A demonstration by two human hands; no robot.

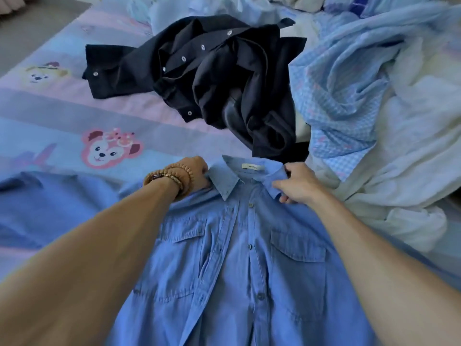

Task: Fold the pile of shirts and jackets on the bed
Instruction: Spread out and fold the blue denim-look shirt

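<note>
A blue button-up shirt (pixel 249 258) with two chest pockets lies face up on the bed, its collar pointing away from me. My left hand (pixel 193 173), with bead bracelets on the wrist, grips the shirt at the left side of the collar. My right hand (pixel 298 182) pinches the right collar tip and shoulder seam. One sleeve spreads out to the left. Just beyond the collar lies a crumpled black shirt (pixel 224 78) with metal snaps.
A heap of light blue, checked and white garments (pixel 354 91) fills the right and far side of the bed. The bed sheet (pixel 62 121) is pastel striped with cartoon animal prints. Grey floor (pixel 30 28) shows at the far left.
</note>
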